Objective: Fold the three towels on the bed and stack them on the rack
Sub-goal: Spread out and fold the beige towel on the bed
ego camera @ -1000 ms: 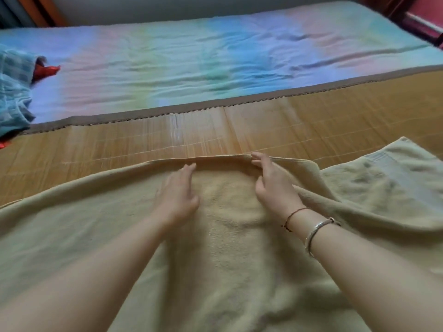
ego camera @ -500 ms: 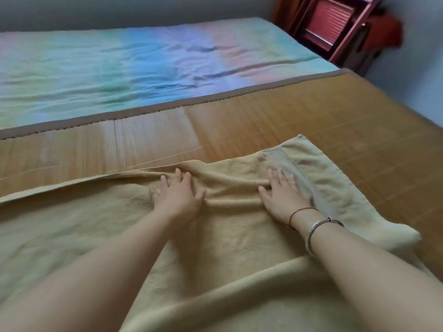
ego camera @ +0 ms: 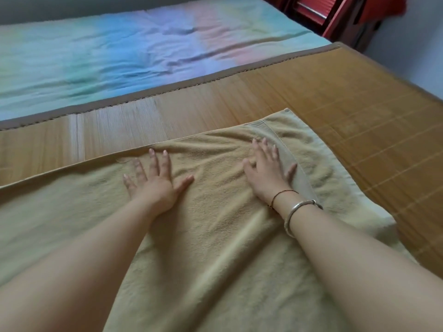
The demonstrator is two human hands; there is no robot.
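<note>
bamboo mat (ego camera: 311,97): over bed | pastel sheet (ego camera: 119,51): wrinkled, beyond mat | red furniture (ego camera: 335,10): far right corner

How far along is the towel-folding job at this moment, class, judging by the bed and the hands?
Done: the beige towel seems folded over once, its upper layer's hem lying inside the lower edge at the right. In hand: the left hand and right hand press flat on it, fingers spread, smoothing it on the bamboo mat. Left: further folds, two other towels and the rack, none in view.
</note>
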